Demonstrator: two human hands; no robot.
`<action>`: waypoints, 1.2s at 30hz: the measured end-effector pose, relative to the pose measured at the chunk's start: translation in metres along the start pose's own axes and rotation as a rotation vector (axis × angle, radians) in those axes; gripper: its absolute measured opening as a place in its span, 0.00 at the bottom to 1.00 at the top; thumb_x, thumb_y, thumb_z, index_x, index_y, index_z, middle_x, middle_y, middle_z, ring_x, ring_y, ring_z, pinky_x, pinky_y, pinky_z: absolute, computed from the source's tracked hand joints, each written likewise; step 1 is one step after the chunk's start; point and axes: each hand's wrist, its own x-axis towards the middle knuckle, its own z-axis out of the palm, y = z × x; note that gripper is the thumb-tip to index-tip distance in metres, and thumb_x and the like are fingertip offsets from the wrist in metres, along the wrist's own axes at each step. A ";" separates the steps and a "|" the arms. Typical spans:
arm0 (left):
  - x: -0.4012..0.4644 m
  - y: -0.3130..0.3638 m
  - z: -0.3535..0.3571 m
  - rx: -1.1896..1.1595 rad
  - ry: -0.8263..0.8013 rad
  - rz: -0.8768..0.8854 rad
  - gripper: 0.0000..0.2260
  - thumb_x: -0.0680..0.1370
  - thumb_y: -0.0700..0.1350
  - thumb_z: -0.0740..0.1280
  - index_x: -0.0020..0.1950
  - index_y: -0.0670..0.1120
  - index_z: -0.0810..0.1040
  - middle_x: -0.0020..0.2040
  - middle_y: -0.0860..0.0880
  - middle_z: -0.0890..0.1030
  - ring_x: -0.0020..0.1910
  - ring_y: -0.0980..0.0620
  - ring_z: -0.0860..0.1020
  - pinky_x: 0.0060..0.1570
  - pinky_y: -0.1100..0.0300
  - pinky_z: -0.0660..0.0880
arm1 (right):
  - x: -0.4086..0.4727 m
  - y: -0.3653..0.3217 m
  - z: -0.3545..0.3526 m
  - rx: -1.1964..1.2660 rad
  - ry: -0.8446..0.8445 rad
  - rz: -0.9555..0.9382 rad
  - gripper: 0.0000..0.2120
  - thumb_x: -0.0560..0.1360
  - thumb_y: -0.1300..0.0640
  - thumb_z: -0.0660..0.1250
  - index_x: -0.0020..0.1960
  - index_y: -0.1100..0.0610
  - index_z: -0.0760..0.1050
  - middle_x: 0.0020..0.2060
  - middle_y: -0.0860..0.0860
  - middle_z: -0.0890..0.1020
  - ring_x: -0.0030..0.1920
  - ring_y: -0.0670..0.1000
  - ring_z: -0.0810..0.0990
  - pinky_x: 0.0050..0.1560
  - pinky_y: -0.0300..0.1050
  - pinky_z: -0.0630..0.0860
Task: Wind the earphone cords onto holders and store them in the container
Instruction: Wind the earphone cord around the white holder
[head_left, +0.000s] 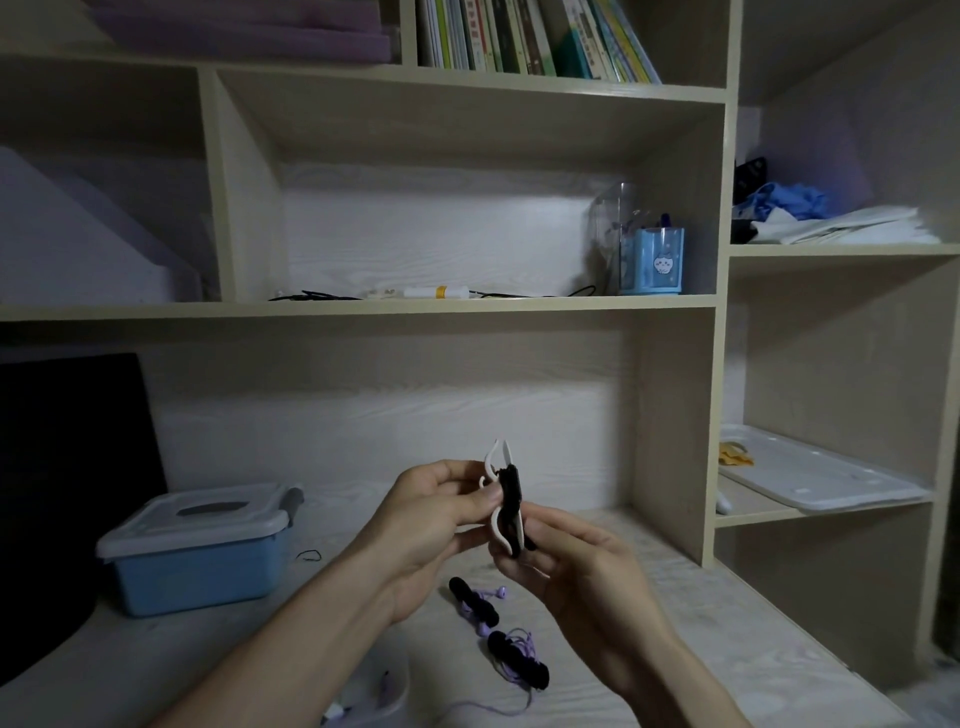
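A white cord holder with a black earphone cord wound round its middle is held upright above the desk. My left hand pinches it from the left. From below and to the right, my right hand grips its lower end. On the desk under my hands lie purple earphones tangled with two black holders. The blue container with a pale lid shut on it stands at the left of the desk.
A dark screen stands at far left behind the container. A purple cord end lies near the desk's front edge. The shelf above holds a blue pen cup and cables. A white tray sits in the right shelf.
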 end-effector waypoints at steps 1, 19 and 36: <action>0.000 0.000 0.000 0.009 0.015 0.007 0.11 0.76 0.35 0.69 0.57 0.37 0.78 0.52 0.38 0.86 0.45 0.48 0.85 0.50 0.53 0.81 | 0.000 -0.001 0.000 -0.010 -0.001 0.008 0.10 0.71 0.69 0.67 0.50 0.68 0.84 0.45 0.63 0.86 0.41 0.57 0.84 0.47 0.48 0.83; 0.002 -0.002 -0.003 -0.161 0.107 -0.050 0.08 0.75 0.35 0.69 0.54 0.39 0.80 0.42 0.43 0.85 0.40 0.46 0.83 0.43 0.53 0.80 | 0.002 0.018 0.009 0.240 0.073 0.092 0.11 0.75 0.74 0.62 0.52 0.71 0.81 0.47 0.65 0.86 0.43 0.58 0.88 0.42 0.45 0.85; 0.000 -0.004 0.003 -0.135 0.131 0.016 0.09 0.76 0.34 0.67 0.56 0.38 0.78 0.49 0.40 0.85 0.43 0.45 0.84 0.44 0.52 0.82 | -0.003 0.010 0.002 0.275 0.043 0.051 0.17 0.68 0.74 0.66 0.56 0.74 0.80 0.55 0.68 0.84 0.46 0.58 0.87 0.53 0.45 0.83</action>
